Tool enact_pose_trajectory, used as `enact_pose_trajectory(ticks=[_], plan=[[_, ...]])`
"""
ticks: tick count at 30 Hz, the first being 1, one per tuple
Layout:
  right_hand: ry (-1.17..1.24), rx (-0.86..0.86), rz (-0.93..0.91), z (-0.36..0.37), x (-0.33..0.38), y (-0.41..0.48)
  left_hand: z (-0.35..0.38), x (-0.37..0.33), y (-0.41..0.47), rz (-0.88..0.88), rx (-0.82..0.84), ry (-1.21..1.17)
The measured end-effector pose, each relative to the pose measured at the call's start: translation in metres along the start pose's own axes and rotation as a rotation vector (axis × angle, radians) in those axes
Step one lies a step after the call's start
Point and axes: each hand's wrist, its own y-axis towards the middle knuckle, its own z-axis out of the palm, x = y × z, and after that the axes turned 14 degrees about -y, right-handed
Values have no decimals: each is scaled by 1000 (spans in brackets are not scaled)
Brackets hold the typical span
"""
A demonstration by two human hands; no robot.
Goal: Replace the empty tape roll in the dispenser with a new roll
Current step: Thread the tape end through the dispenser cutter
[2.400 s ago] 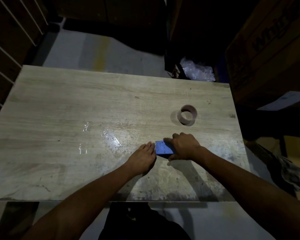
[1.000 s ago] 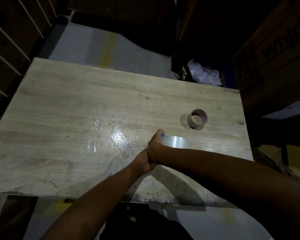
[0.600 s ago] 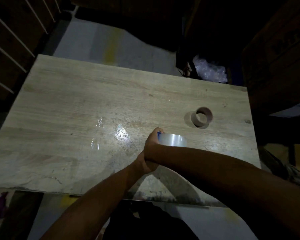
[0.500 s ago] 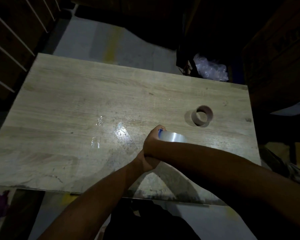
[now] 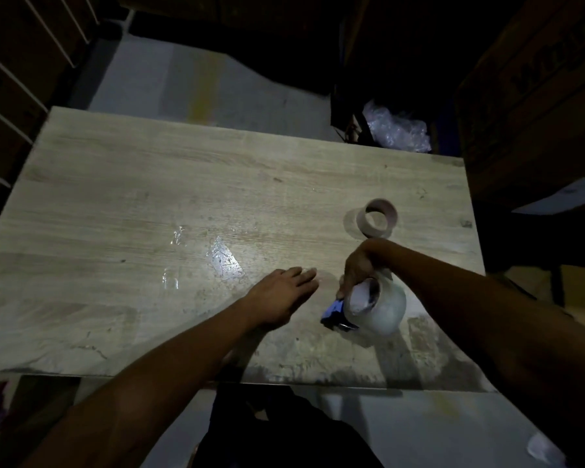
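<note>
My right hand (image 5: 360, 266) grips a new roll of clear tape (image 5: 380, 307) from above, held a little over the wooden table (image 5: 149, 204). The blue tape dispenser (image 5: 335, 312) sits against the roll's lower left side, partly hidden by it. My left hand (image 5: 281, 295) rests flat on the table to the left of the roll, fingers straight, holding nothing. The empty cardboard core (image 5: 380, 217) stands on the table beyond my right hand.
Shiny strips of clear tape (image 5: 222, 258) are stuck to the table's middle. A crumpled plastic bag (image 5: 397, 131) lies past the far right corner. A large cardboard box (image 5: 534, 86) stands on the right and slatted shelving (image 5: 21, 62) on the left.
My hands were together on the dispenser and roll. Now they have parted: the right hand has lifted the roll with the dispenser to the right, and the left hand lies flat on the table.
</note>
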Motion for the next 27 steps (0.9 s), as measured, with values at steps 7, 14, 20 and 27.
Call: enact_pose_trajectory(ticks=[7, 14, 20, 27], plan=[[703, 18, -140, 39, -32, 18, -9, -12, -18, -599, -675, -774], [1301, 113, -240, 67, -33, 39, -22, -37, -41, -768, -958, -1017], [1668, 105, -217, 75, -19, 42, -34, -66, -50, -560, -941, -1013], [1826, -63, -221, 78, 3, 48, -36, -61, -25, -488, -778, -966]])
